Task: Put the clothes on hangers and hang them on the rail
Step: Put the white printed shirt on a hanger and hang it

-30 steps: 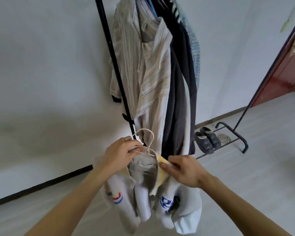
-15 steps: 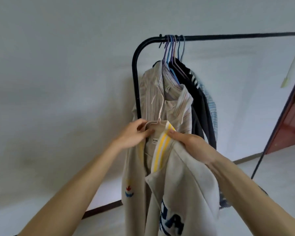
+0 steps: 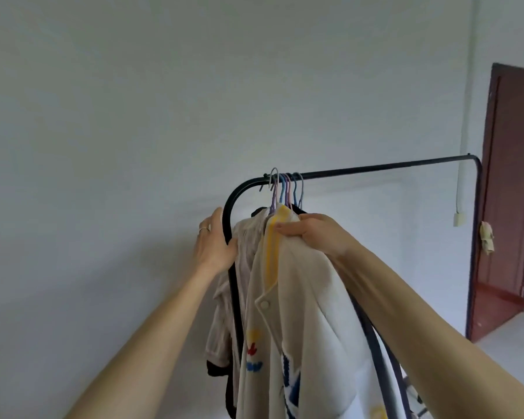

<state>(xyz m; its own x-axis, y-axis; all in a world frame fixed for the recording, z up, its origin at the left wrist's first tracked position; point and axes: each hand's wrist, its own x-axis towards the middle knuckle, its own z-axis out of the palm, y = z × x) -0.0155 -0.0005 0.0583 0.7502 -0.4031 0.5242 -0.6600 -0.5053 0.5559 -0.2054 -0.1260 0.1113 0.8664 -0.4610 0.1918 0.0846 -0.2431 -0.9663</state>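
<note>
A cream jacket (image 3: pixel 303 322) with a yellow-striped collar and colourful patches hangs from a pale hanger (image 3: pixel 273 180). The hanger's hook sits at the left end of the black rail (image 3: pixel 375 168). My right hand (image 3: pixel 312 237) grips the jacket at the collar and shoulder, just under the rail. My left hand (image 3: pixel 213 244) is up against the rack's curved left upright (image 3: pixel 231 204), fingers straight, thumb beside a beige striped shirt (image 3: pixel 248 255) that hangs behind the jacket. Several other coloured hangers (image 3: pixel 291 190) crowd the same end of the rail.
Dark garments hang behind the jacket, mostly hidden. To the right of the hangers the rail is bare as far as its right upright (image 3: pixel 474 237). A brown door (image 3: pixel 515 207) stands at the far right, with a white cable and switch (image 3: pixel 459 219) on the wall beside it.
Both hands rose with the jacket from waist height to the rail. The hanger's hook now sits at the rail. My left hand left the hanger and moved to the rack's upright.
</note>
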